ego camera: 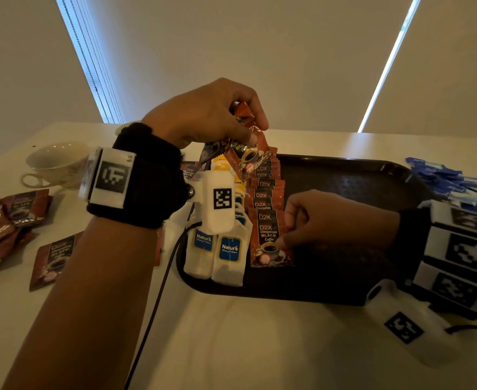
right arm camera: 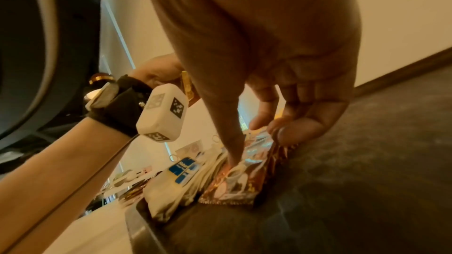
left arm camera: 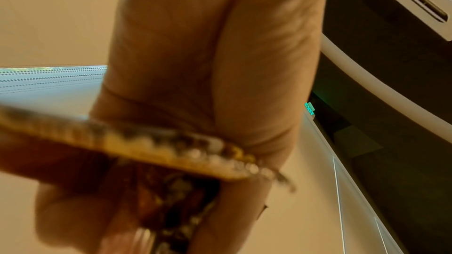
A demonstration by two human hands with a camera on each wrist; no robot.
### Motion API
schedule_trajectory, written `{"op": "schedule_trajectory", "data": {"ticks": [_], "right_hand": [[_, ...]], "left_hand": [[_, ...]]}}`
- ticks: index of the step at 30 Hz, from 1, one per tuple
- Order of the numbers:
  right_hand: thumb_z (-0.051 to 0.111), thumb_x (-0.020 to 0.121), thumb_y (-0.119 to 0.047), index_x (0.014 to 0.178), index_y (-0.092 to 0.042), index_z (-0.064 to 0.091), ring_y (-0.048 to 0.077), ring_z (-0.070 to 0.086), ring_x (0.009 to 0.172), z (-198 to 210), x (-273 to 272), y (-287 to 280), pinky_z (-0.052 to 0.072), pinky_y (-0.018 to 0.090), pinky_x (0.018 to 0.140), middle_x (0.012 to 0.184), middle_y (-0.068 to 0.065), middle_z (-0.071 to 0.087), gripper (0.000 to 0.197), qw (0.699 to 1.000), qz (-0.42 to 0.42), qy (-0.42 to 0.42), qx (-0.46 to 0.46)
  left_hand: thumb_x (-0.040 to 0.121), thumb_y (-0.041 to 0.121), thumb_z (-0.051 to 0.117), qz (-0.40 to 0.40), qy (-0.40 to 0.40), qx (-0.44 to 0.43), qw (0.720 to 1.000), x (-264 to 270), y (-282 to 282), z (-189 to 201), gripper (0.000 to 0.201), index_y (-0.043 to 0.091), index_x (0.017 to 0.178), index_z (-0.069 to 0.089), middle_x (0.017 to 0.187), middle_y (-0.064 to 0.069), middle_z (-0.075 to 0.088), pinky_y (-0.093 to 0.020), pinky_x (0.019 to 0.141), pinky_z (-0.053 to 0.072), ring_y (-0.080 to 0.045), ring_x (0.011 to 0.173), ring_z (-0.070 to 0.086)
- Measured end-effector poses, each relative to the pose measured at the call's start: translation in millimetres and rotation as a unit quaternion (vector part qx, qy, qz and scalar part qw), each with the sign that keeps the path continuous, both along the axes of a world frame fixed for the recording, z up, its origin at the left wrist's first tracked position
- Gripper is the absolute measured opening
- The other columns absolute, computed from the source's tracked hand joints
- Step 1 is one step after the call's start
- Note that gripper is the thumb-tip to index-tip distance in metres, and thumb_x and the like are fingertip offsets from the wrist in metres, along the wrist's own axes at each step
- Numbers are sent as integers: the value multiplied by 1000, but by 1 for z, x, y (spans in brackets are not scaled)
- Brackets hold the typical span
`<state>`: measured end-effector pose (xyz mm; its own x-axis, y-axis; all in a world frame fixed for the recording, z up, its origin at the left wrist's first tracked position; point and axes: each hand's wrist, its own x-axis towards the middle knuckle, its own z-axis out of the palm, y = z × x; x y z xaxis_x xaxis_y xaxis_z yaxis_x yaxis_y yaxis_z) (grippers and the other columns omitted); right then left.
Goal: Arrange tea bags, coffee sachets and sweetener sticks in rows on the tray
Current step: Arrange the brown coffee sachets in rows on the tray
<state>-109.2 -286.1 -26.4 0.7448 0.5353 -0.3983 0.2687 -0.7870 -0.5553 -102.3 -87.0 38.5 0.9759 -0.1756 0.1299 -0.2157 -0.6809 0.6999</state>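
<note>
Glossy red-brown coffee sachets [ego camera: 265, 204] marked D2X Black Coffee overlap in a row down the dark tray [ego camera: 344, 175], beside a row of white tea bags [ego camera: 217, 249] with blue labels near its left edge. The right hand [ego camera: 330, 218] pinches the nearest sachet [ego camera: 269, 243]. The left hand [ego camera: 212, 114] grips a bunch of sachets [ego camera: 248, 142] above the row's far end. Blue sweetener sticks [ego camera: 451, 181] lie heaped on the tabletop [ego camera: 260, 347] at its right edge; loose sachets [ego camera: 12, 218] near its left edge.

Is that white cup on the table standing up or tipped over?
Tipped over. The white cup lies on its side on the table, with its handle resting on the surface.
</note>
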Motion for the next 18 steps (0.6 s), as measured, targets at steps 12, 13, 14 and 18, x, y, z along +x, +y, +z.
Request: {"op": "schedule_trajectory", "data": {"ticks": [12, 13, 14, 18], "right_hand": [[75, 75, -34, 97, -11, 65, 2, 47, 63, -7, 1, 21, 36, 4, 43, 73, -10, 53, 34, 986, 106, -87, -97], [75, 76, -33, 99, -9, 65, 2, 47, 62, -7, 3, 22, 35, 3, 43, 73, -10, 53, 34, 986, 108, -86, -96], [74, 77, -32, 99, -9, 65, 2, 48, 63, -6, 5, 23, 36, 3, 43, 73, -10, 53, 34, 986, 111, -85, -95], [73, 77, -33, 97, -10, 65, 3, 48, 65, -6, 12, 28, 34, 10, 50, 76, -8, 54, 32, 981, 128, -97, -104]], "left_hand": [[79, 11, 70, -39, 32, 25, 998, 1, -8, -2, 22, 22, 98, 65, 98, 5, 65, -15, 64, 55, -8, 86, 66], [80, 11, 70, -41, 32, 26, 998, 1, -8, -1, 22, 23, 97, 64, 98, 5, 65, -14, 64, 55, -9, 86, 66], [80, 11, 70, -43, 32, 26, 998, 1, -8, -1, 22, 23, 97, 64, 98, 4, 65, -14, 63, 55, -9, 86, 66], [79, 10, 71, -44, 32, 24, 998, 1, -7, -2, 22, 22, 97, 65, 98, 4, 66, -15, 62, 54, -10, 88, 66]]}}
